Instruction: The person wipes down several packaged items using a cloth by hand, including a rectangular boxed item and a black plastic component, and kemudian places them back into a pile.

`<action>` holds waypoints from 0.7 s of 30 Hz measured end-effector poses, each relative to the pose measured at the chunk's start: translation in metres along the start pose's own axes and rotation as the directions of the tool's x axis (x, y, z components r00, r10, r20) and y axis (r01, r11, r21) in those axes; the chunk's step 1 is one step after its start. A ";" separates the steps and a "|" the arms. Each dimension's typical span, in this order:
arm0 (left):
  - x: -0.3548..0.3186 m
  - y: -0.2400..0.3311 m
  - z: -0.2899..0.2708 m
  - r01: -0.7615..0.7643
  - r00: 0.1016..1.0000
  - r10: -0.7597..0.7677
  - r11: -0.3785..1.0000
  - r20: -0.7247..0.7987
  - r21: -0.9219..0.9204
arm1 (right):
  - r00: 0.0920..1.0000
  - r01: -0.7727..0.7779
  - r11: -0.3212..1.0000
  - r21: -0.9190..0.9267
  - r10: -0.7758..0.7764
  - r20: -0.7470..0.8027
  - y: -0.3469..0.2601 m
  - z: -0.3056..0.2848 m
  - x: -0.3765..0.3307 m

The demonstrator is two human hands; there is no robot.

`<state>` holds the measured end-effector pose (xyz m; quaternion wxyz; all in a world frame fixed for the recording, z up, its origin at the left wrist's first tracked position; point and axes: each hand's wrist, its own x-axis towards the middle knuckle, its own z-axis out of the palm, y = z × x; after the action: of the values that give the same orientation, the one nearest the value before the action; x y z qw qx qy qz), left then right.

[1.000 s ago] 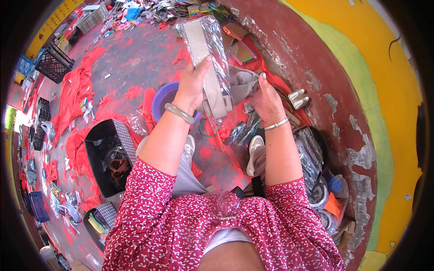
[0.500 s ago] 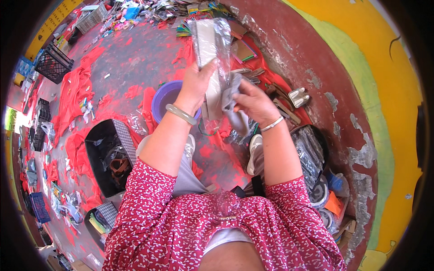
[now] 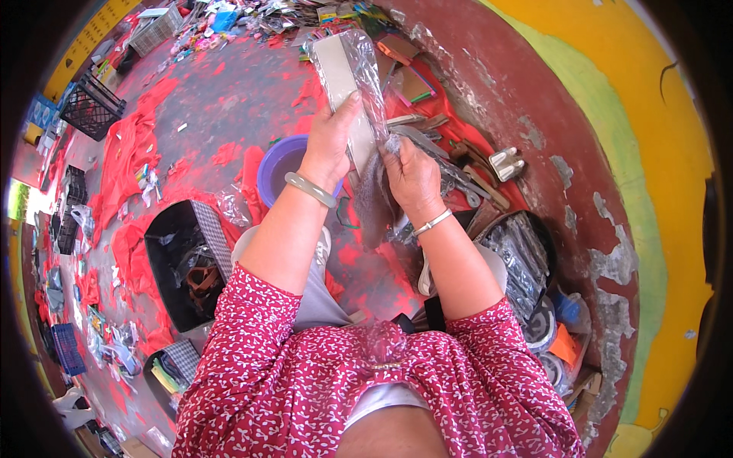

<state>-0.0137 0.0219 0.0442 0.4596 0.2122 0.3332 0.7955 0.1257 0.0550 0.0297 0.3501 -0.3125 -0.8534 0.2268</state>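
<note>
My left hand (image 3: 330, 145) is closed around a long, flat, pale strip in a clear plastic wrapper (image 3: 337, 72), held up in front of me with its far end pointing away. Bunched in my right hand (image 3: 413, 174) is a grey cloth (image 3: 372, 200), pressed to the right edge of the wrapper. The cloth's loose part hangs down below my fingers. What the pale strip is, I cannot make out. Behind my left wrist stands a purple basin (image 3: 276, 169) with liquid in it, partly hidden by my arm.
A black bin (image 3: 164, 267) with odds and ends stands at left. At right, a dark container holds plastic-wrapped packs (image 3: 513, 256). Wooden and metal pieces (image 3: 466, 172) lie by the red wall (image 3: 565, 153). Red cloth (image 3: 122, 160) and loose goods cover parts of the floor.
My right hand has turned and shifted slightly left and down along the wrapper with the cloth. The wrapped strip has tilted a little to the left.
</note>
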 end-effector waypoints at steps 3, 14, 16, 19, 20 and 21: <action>0.001 -0.004 -0.003 0.027 1.000 -0.026 0.994 0.012 -0.105 | 0.996 0.019 0.988 -0.154 -0.032 -0.086 -0.002 -0.002 0.000; 0.006 -0.002 -0.014 -0.010 0.990 -0.015 0.985 -0.143 -0.171 | 0.991 -0.079 0.996 -0.041 0.083 0.106 0.009 -0.014 0.014; 0.022 0.013 -0.040 -0.073 0.972 0.029 0.981 -0.233 -0.181 | 0.984 -0.140 0.988 -0.062 0.146 0.098 0.020 -0.023 0.011; 0.031 0.061 -0.057 -0.193 0.840 0.123 0.978 -0.528 -0.079 | 0.921 -0.389 0.851 0.354 0.363 0.140 0.043 -0.056 0.010; 0.029 0.065 -0.053 -0.200 0.848 0.128 0.976 -0.515 -0.087 | 0.882 -0.445 0.720 0.532 0.455 0.122 0.046 -0.065 0.012; 0.029 0.064 -0.055 -0.210 0.854 0.139 0.974 -0.501 -0.088 | 0.830 -0.470 0.549 0.691 0.542 0.134 0.049 -0.070 0.012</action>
<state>-0.1014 0.0056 0.0536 0.2992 -0.0004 0.3623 0.8827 0.1895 0.1089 0.0514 0.4010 -0.3991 -0.5577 0.6074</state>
